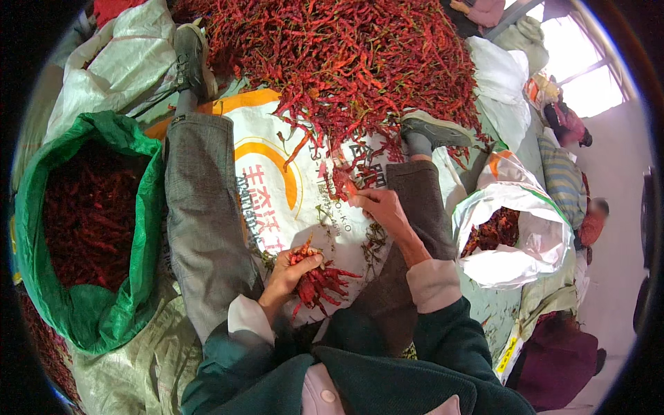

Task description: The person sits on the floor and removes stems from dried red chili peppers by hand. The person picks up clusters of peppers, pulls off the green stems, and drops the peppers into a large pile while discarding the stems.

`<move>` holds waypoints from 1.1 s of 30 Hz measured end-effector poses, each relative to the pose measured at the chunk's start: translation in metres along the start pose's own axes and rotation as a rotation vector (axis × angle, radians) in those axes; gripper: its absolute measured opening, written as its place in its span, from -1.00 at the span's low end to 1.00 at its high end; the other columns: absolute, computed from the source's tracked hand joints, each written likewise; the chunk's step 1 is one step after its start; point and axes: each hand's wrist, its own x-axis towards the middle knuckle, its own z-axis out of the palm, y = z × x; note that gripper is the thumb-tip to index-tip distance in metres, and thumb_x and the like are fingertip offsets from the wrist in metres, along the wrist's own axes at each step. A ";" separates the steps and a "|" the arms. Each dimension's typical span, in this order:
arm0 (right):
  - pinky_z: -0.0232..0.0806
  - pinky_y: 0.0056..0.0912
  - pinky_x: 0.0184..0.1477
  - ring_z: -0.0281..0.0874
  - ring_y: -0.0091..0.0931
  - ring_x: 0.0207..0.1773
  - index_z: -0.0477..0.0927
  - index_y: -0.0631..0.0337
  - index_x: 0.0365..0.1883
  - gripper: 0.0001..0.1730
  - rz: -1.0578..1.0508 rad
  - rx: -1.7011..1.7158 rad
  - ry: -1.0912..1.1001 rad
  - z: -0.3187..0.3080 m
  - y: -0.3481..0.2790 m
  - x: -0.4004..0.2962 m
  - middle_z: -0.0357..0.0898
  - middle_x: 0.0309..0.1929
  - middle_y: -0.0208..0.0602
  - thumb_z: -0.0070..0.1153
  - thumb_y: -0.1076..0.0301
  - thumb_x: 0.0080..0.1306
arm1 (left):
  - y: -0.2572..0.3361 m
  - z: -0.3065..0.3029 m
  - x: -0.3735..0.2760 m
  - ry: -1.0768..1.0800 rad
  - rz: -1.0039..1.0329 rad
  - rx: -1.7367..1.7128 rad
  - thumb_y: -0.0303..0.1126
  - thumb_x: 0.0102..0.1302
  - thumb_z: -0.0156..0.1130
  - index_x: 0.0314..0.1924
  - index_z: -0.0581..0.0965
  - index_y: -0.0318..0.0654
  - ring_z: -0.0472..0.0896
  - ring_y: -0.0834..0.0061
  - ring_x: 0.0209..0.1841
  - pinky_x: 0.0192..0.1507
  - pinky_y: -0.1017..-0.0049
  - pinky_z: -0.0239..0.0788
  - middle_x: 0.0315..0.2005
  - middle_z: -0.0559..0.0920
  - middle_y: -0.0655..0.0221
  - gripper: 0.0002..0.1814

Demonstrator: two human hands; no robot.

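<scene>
My left hand [290,272] is closed around a bunch of dried red chili peppers [319,288], whose tips fan out below the fist towards my body. Further forward and to the right, my right hand [384,210] pinches a single red chili [351,188], slightly blurred, between thumb and fingers. Under both hands a white woven sack [306,207] with orange and printed writing lies flat between my outstretched legs. Loose chilies [363,161] are scattered over its far part. Small stem scraps [376,241] lie on it beside my right wrist.
A large heap of red chilies [337,57] rises beyond my feet. At my left stands a green sack [142,218] holding chilies; at my right, a white sack [539,259] holds darker bits. Other people, one in a pink top [570,120], sit along the right.
</scene>
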 end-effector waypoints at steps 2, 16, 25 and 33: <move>0.14 -0.47 -0.57 0.25 -0.68 -0.63 0.60 0.30 -0.44 -0.73 -0.021 0.042 0.017 -0.005 0.003 -0.018 0.38 -0.70 -0.47 0.13 0.23 0.15 | 0.003 0.005 -0.002 -0.018 0.050 -0.019 -0.36 0.17 0.18 -0.33 0.54 -0.35 0.51 0.61 -0.43 -0.30 0.63 0.31 -0.49 0.59 0.41 -0.82; 0.38 -0.31 -0.38 0.53 -0.38 -0.50 0.62 0.11 -0.26 -0.73 -0.233 -0.453 0.049 -0.003 0.039 -0.074 0.57 -0.52 -0.22 0.02 0.25 0.10 | 0.000 0.002 -0.013 0.140 0.042 -0.145 -0.44 0.11 0.23 -0.27 0.54 -0.35 0.56 0.57 -0.39 -0.30 0.59 0.38 -0.41 0.61 0.35 -0.81; 0.34 -0.19 -0.32 0.52 -0.20 -0.34 0.61 0.11 -0.43 -0.72 -0.139 -0.680 0.137 0.051 0.014 -0.047 0.55 -0.36 -0.17 0.13 0.10 0.02 | -0.004 0.000 -0.008 0.163 0.026 -0.035 -0.43 0.14 0.21 -0.33 0.57 -0.33 0.55 0.57 -0.41 -0.30 0.60 0.35 -0.48 0.60 0.38 -0.86; 0.33 -0.36 -0.36 0.53 -0.41 -0.42 0.57 0.28 -0.46 -0.70 -0.157 -0.314 0.096 0.051 0.036 -0.044 0.56 -0.49 -0.23 0.26 0.20 0.01 | 0.000 0.003 -0.008 0.147 0.036 -0.074 -0.43 0.14 0.20 -0.34 0.56 -0.33 0.54 0.59 -0.40 -0.28 0.60 0.34 -0.48 0.60 0.39 -0.87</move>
